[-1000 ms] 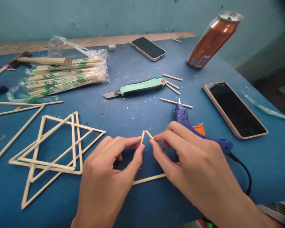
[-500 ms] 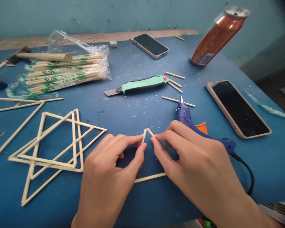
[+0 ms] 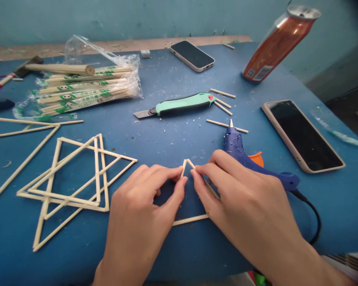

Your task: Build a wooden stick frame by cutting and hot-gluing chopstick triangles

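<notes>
The left hand (image 3: 143, 214) and right hand (image 3: 244, 198) hold a small triangular frame of thin pale bamboo sticks (image 3: 184, 167) on the blue-painted bench (image 3: 179, 139). Fingers (image 3: 197, 169) pinch narrowly at its apex, where two sticks meet. Base stick visible; its corner joints are hidden by the hands, so completion cannot be confirmed. Larger overlapping bamboo triangles (image 3: 97, 171) lie assembled at left. Short loose bamboo sticks (image 3: 223, 125) remain beside a blue hot-glue gun (image 3: 235, 145).

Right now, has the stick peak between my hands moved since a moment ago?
No: measured against the hot glue gun, the bamboo stick peak sits about where it did; only the view shifted.
</notes>
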Available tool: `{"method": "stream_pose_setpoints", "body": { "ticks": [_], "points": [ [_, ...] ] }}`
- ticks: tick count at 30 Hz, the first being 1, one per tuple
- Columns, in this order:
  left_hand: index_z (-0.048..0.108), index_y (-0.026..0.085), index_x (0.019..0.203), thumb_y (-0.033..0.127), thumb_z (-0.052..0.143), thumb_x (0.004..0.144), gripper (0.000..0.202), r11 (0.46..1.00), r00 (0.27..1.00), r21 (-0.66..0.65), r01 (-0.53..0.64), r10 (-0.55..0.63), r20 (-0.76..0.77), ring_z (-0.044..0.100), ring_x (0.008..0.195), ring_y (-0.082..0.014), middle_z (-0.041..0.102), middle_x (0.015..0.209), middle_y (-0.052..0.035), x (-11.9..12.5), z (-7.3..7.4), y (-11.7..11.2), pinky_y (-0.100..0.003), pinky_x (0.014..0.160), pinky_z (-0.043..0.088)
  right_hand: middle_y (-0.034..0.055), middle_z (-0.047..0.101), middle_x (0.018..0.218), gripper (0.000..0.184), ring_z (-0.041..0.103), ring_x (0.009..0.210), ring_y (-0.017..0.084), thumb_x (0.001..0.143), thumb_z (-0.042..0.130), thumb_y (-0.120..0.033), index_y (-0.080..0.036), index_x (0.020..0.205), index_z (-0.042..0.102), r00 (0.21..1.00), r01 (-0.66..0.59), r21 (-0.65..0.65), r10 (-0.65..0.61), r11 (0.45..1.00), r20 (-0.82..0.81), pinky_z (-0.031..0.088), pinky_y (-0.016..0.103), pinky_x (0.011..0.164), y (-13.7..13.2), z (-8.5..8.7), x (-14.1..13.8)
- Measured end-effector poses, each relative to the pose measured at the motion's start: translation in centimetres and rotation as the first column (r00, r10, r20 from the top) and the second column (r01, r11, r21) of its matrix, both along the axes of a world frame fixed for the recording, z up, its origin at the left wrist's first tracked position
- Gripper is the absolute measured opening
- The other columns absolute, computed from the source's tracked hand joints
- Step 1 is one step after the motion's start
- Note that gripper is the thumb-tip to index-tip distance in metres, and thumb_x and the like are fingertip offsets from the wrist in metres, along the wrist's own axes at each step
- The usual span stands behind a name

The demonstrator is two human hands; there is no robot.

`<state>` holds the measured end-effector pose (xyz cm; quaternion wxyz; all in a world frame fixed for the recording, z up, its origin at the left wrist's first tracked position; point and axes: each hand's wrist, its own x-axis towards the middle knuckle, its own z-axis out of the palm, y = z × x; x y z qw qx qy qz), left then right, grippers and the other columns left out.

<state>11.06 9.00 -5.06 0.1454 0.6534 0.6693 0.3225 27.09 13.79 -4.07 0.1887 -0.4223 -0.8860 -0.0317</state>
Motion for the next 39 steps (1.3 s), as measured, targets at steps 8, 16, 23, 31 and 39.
{"method": "stream_pose_setpoints", "body": {
  "ticks": [8,16,23,31,39],
  "points": [
    [0.074,0.025,0.096,0.022,0.065,0.091,0.010,1.000,1.000,-0.010,0.000,0.000,0.006,0.058,0.068,-0.0146,0.071,0.080,0.0011,0.0,0.1,0.0,-0.029,0.062,0.046,0.0019,0.054,0.071,0.027,0.047,0.056,0.010,0.097,0.048,-0.014,-0.016,0.074,0.062,1.000,-0.021,0.028,0.021,0.999,0.004,0.024,0.029,0.049,0.0,-0.1,0.0],
    [0.073,0.025,0.098,0.021,0.065,0.091,0.011,1.000,1.000,-0.031,0.003,-0.003,0.029,0.058,0.070,-0.0136,0.070,0.081,0.0022,-0.1,0.1,0.1,-0.029,0.063,0.045,0.0020,0.052,0.072,0.026,0.047,0.058,0.012,0.098,0.049,-0.015,-0.016,0.075,0.062,0.999,-0.044,0.009,0.044,0.999,0.021,0.025,0.030,0.050,0.0,-0.2,-0.1],
    [0.073,0.024,0.097,0.022,0.066,0.091,0.010,1.000,1.000,-0.015,-0.002,0.002,-0.007,0.060,0.076,-0.0157,0.071,0.085,0.0009,0.1,0.1,0.2,-0.030,0.068,0.046,0.0027,0.054,0.074,0.028,0.048,0.061,0.012,0.100,0.048,-0.017,-0.015,0.077,0.064,0.997,-0.048,0.023,0.047,0.999,0.057,0.025,0.030,0.051,0.0,-0.2,0.0],
    [0.074,0.024,0.098,0.024,0.063,0.094,0.012,1.000,0.999,-0.012,-0.010,0.009,-0.053,0.062,0.085,-0.0177,0.070,0.092,-0.0007,0.2,0.2,0.2,-0.031,0.073,0.046,0.0023,0.055,0.070,0.033,0.047,0.055,0.010,0.102,0.049,-0.023,-0.015,0.075,0.067,1.000,0.002,0.066,-0.001,0.998,-0.021,0.022,0.032,0.049,-0.3,0.8,0.2],
    [0.072,0.021,0.099,0.021,0.062,0.094,0.012,1.000,0.998,0.020,-0.002,0.003,-0.071,0.062,0.088,-0.0185,0.069,0.093,-0.0018,0.2,0.0,0.0,-0.032,0.077,0.047,0.0009,0.060,0.077,0.028,0.052,0.060,0.011,0.099,0.051,-0.022,-0.017,0.079,0.070,1.000,0.012,0.051,-0.012,0.999,-0.001,0.025,0.031,0.052,-0.4,0.5,0.6]
  ]
}}
